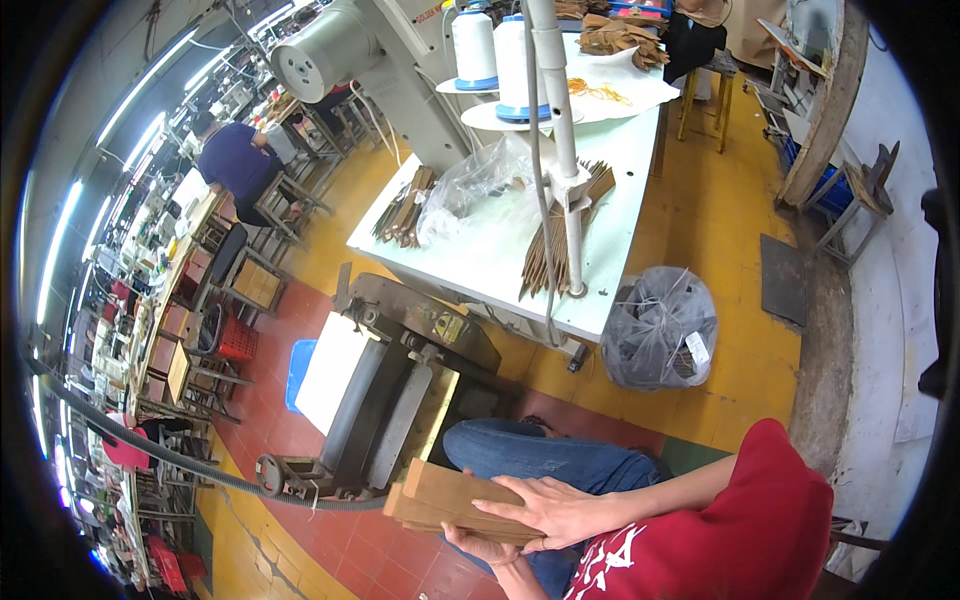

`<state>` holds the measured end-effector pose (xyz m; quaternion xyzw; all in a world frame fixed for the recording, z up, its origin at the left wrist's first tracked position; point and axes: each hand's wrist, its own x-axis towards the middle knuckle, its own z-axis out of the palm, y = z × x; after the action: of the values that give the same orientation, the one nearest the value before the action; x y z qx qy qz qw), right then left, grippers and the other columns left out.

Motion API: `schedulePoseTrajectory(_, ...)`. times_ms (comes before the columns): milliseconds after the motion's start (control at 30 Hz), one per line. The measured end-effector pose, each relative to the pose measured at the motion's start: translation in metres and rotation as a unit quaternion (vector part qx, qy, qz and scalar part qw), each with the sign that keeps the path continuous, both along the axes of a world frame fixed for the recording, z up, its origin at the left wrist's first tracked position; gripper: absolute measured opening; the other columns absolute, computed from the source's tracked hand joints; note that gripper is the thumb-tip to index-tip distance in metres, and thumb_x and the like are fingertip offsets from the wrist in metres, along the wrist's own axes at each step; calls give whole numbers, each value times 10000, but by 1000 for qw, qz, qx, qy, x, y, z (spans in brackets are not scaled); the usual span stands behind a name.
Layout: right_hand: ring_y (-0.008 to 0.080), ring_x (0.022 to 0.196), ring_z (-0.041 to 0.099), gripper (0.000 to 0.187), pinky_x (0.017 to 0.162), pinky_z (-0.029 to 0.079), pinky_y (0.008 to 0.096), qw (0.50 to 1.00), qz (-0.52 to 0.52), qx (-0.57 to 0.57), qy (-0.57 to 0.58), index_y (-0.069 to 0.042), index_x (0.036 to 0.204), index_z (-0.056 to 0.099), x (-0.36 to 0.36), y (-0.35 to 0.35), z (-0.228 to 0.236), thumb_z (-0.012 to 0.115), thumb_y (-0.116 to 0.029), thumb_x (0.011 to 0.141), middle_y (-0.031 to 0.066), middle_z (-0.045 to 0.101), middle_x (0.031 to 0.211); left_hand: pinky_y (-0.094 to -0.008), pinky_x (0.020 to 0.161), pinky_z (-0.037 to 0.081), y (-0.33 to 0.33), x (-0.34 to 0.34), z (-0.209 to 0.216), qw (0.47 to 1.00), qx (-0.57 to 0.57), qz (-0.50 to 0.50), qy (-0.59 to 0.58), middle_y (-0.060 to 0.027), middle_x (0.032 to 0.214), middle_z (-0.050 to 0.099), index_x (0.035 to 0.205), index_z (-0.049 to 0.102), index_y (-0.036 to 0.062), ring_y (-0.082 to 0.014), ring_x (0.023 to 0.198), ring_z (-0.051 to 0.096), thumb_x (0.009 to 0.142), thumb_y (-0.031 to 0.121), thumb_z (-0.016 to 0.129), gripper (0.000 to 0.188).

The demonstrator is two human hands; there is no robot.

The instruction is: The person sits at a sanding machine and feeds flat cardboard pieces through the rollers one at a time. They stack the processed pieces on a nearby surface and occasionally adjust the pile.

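A thick stack of flat brown pieces (455,492), leather-like, lies between my two hands above my lap. My right hand (545,508) spreads over the top of the stack, its fingers pressing on the near end. Below it, my left hand (485,545) grips the stack from underneath, with the thumb along its lower edge. Some pieces at the far end are slightly offset from one another. Just beyond the stack stands a grey machine (385,400) with a long roller, a handwheel (272,474) and a white sheet (340,372) on its far side.
A pale table (480,255) holds bundles of brown strips (560,235), clear plastic and large white thread cones (474,50). A filled plastic bag (660,325) stands on the floor to its right. A grey hose (200,468) crosses at left. Co-workers sit at distant benches.
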<state>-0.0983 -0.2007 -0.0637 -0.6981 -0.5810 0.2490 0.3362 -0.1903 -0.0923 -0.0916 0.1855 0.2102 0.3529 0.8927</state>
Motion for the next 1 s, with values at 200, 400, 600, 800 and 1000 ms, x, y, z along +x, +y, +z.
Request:
schedulePoseTrajectory(200, 434, 1232, 403, 1020, 974, 391, 510, 980, -37, -60, -185, -204, 1470, 198, 13, -15, 7, 803, -282, 652, 267, 249, 1408, -430, 986, 434, -17, 15, -5, 992, 101, -34, 75, -144, 1273, 488, 1338, 370, 28, -267, 1169, 494, 868, 391, 519, 612)
schedulePoseTrajectory(400, 430, 1228, 415, 916, 996, 392, 480, 996, -90, -11, -21, -86, 1415, 302, 7, -13, 4, 783, -243, 653, 231, 309, 1409, -404, 989, 427, -29, 26, -3, 968, 197, 40, 148, -119, 1275, 466, 1335, 365, 13, -227, 1144, 491, 865, 368, 569, 623)
schedulePoseTrajectory(600, 400, 1242, 426, 882, 986, 399, 490, 987, -96, 103, -81, -94, 1423, 288, -1, -9, -5, 745, -216, 678, 195, 390, 1376, -355, 904, 472, -18, 21, -5, 978, 136, 56, 148, -112, 1132, 530, 1233, 437, 20, -197, 1049, 530, 876, 360, 588, 516)
schedulePoseTrajectory(800, 378, 1217, 461, 806, 1000, 400, 443, 978, -65, -3, 199, -70, 1416, 294, 10, -6, -20, 666, -157, 706, 226, 406, 1364, -372, 971, 410, -25, 12, 2, 938, 176, 16, 299, -103, 1212, 504, 1308, 372, 36, -209, 1117, 494, 928, 448, 522, 580)
schedulePoseTrajectory(1000, 121, 1007, 517, 737, 878, 453, 284, 819, 16, -41, 572, -37, 1442, 252, 55, -24, -25, 554, -64, 770, 76, 495, 1215, -408, 1079, 263, -11, -11, 25, 943, 196, -190, 187, -95, 1385, 412, 1415, 301, 67, -248, 1300, 357, 880, 595, 477, 772)
